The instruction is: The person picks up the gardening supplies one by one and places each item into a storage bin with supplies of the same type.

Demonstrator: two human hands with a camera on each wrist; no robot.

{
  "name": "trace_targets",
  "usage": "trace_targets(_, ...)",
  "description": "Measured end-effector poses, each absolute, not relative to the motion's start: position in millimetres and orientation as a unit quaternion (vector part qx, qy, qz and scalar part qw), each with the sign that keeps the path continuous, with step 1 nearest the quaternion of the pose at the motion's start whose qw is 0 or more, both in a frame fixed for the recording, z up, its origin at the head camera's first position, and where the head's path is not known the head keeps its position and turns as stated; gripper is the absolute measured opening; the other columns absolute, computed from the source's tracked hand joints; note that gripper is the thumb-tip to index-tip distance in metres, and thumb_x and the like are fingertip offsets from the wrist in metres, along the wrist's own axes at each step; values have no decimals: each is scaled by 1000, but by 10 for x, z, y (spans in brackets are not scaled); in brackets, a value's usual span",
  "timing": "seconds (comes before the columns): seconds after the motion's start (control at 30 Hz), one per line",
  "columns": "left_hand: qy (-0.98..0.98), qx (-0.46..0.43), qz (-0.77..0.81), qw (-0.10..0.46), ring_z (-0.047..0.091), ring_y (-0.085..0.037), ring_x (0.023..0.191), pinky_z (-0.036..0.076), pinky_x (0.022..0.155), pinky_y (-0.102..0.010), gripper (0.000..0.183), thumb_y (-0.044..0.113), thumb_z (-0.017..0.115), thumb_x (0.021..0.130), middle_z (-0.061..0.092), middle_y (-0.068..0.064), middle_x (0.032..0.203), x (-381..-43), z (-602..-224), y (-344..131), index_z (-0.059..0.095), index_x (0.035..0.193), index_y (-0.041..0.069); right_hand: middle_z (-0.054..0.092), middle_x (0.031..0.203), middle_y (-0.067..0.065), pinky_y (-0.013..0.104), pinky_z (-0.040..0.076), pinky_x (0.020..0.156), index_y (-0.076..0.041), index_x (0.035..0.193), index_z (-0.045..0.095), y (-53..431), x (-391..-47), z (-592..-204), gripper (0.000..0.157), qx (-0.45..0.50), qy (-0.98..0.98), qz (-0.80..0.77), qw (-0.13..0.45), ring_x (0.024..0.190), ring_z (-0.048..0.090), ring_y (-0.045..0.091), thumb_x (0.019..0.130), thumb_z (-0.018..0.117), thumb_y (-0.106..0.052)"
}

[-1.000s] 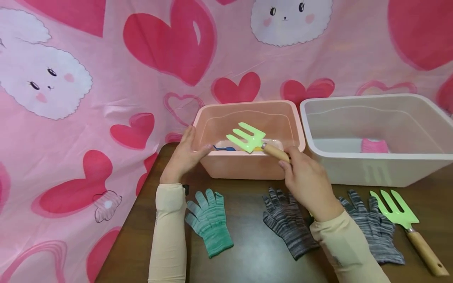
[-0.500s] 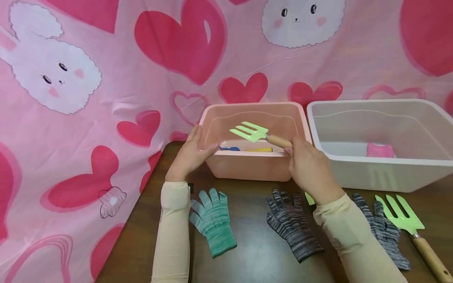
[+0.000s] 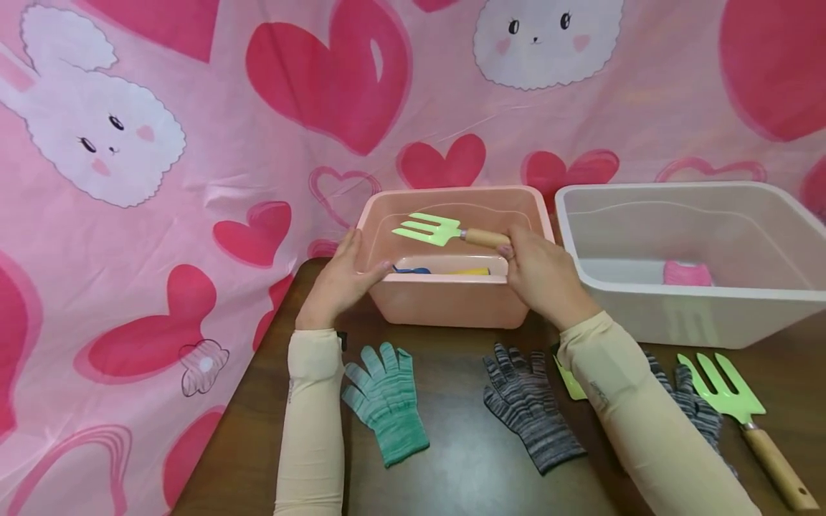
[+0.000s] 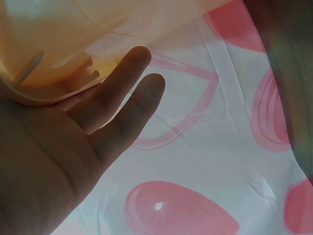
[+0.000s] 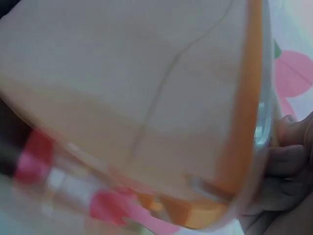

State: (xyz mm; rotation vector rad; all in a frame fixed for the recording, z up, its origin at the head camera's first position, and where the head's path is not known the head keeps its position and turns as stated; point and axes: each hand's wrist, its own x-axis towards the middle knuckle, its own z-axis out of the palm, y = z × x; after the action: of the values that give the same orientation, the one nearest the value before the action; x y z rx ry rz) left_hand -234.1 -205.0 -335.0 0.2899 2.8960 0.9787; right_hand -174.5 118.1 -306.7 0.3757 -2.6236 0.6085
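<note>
Garden fork (image 3: pixel 448 231), light green with a wooden handle, appears sideways over the opening of a pink bin (image 3: pixel 452 304), its three tines pointing left. Nearest me, on a dark wooden table (image 3: pixel 452 473), lie a green glove (image 3: pixel 387 408) and, to its right, a striped grey glove (image 3: pixel 532 412); farther right, a second fork (image 3: pixel 742 407) lies partly over another grey glove (image 3: pixel 700 412). Part of a green tool (image 3: pixel 571 380) shows beside the right forearm. Beyond these, I see the right hand (image 3: pixel 545 276) gripping the garden fork's handle, fingers curled. The left hand (image 3: pixel 335 290) is spread, fingers straight, at the pink bin's near left corner. Inside that bin I make out a blue item (image 3: pixel 413 271) and a yellow item (image 3: pixel 474 271), both partly hidden. Just beside it stands a larger whitish bin (image 3: pixel 632 308) holding something pink (image 3: pixel 687 274). Farthest back hangs pink cloth (image 3: pixel 258 129) printed with hearts and white animal faces.
</note>
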Motion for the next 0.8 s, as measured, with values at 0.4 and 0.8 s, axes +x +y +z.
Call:
trace_targets(0.4, 944, 89, 318, 25, 17, -32, 151, 23, 116, -60, 103, 71, 56, 89, 7, -3, 169, -2349, -3323, -2195, 8, 164, 19, 53, 88, 16, 54, 46, 77, -2, 109, 50, 1110, -2073, -3078, 18, 157, -931, 302, 132, 81, 55, 37, 106, 52, -19)
trace_targets(0.8, 941, 89, 325, 30, 24, -35, 148, 27, 114, -60, 102, 70, 58, 88, 9, 1, 169, -2326, -3326, -2298, 7, 164, 25, 54, 92, 18, 52, 43, 83, 1, 113, 52, 1191, -2307, -2967, 16, 153, -919, 344, 119, 88, 53, 38, 105, 52, -14)
